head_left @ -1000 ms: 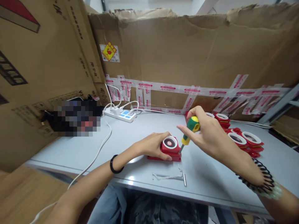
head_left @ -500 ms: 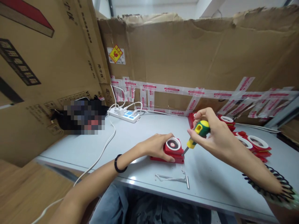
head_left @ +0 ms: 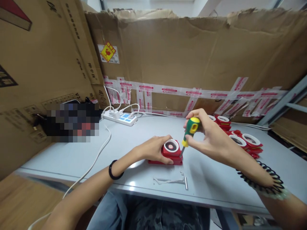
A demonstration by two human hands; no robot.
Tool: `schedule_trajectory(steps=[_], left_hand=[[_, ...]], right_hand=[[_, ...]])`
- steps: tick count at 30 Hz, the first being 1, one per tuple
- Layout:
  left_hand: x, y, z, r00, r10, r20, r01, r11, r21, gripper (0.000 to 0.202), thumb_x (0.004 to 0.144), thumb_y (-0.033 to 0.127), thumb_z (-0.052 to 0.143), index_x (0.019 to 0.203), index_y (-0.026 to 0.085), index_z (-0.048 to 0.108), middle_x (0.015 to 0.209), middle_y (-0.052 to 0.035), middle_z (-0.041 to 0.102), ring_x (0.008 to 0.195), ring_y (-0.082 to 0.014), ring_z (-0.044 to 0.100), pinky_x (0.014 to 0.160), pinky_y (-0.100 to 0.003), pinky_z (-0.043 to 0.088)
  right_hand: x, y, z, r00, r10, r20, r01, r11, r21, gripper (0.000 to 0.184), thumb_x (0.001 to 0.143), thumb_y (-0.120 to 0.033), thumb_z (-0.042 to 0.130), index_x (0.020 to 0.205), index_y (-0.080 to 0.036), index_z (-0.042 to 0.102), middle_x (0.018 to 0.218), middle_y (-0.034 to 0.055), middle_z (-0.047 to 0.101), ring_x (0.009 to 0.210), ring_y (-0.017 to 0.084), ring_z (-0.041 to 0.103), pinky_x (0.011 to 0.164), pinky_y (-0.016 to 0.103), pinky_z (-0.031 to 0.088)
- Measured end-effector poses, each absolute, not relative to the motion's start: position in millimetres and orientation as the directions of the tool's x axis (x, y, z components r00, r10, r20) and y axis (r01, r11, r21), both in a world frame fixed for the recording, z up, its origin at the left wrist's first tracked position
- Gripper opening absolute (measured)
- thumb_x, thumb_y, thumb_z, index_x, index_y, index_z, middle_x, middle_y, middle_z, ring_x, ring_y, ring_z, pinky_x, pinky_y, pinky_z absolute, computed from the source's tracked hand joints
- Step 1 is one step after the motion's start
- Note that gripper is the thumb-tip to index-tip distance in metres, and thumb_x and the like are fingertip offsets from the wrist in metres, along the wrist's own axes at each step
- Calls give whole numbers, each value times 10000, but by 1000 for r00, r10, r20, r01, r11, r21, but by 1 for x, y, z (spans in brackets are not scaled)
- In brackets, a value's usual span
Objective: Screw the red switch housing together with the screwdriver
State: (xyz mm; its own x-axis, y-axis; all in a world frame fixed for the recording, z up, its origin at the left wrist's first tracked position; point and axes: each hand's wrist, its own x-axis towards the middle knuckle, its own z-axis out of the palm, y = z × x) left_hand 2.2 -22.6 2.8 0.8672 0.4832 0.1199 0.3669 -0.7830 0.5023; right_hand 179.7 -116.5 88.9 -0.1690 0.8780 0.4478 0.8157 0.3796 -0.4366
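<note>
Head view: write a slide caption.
Right hand holds a green-and-yellow screwdriver to a red, white-ringed block gripped by the left hand.

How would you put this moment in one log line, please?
Left hand: gripping red block on table | Right hand: holding screwdriver, tip at block's right end | Nearby: power strip, other red blocks

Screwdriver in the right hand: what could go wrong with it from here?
The screwdriver slants onto the right end of the red device; if its tip slips, it might scratch the casing or jab the left hand, whose thumb is close by. The device could also twist, since only that hand seems to steady it. And the small metal rod near the front edge of the table might get knocked off.
</note>
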Motion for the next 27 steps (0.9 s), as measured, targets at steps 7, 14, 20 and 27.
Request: schedule_trajectory(steps=[7, 14, 20, 27], left_hand=[[3, -22, 1, 866, 484, 123, 357, -773, 524, 559, 621, 497, 713, 1041, 235, 454, 898, -23, 648, 779, -235, 616, 627, -276, 425], [3, -22, 2, 864, 488, 126, 353, -765, 539, 542, 617, 488, 713, 1028, 236, 465, 900, -17, 645, 775, -233, 619, 617, -274, 422], [3, -21, 0, 866, 484, 126, 354, -771, 529, 560, 622, 505, 705, 1043, 229, 460, 890, -23, 647, 761, -233, 612, 613, -273, 416], [3, -22, 0, 862, 494, 114, 369, -765, 529, 611, 614, 516, 705, 1093, 233, 453, 897, -27, 646, 755, -230, 613, 624, -278, 420]], right_hand=[[177, -117, 86, -128, 873, 470, 834, 351, -426, 258, 781, -285, 553, 982, -219, 404, 777, -4, 550, 636, 137, 527, 583, 268, 419], [178, -119, 85, -127, 894, 430, 722, 381, -578, 373, 722, -168, 573, 1026, -235, 366, 831, -9, 569, 692, 137, 565, 615, 266, 461], [175, -119, 84, -95, 906, 412, 672, 364, -645, 404, 719, -158, 566, 1039, -239, 335, 830, -15, 573, 693, 137, 574, 619, 272, 472], [177, -116, 80, -16, 876, 482, 740, 335, -584, 316, 722, -248, 599, 943, -224, 375, 762, -22, 533, 623, 131, 530, 587, 285, 437]])
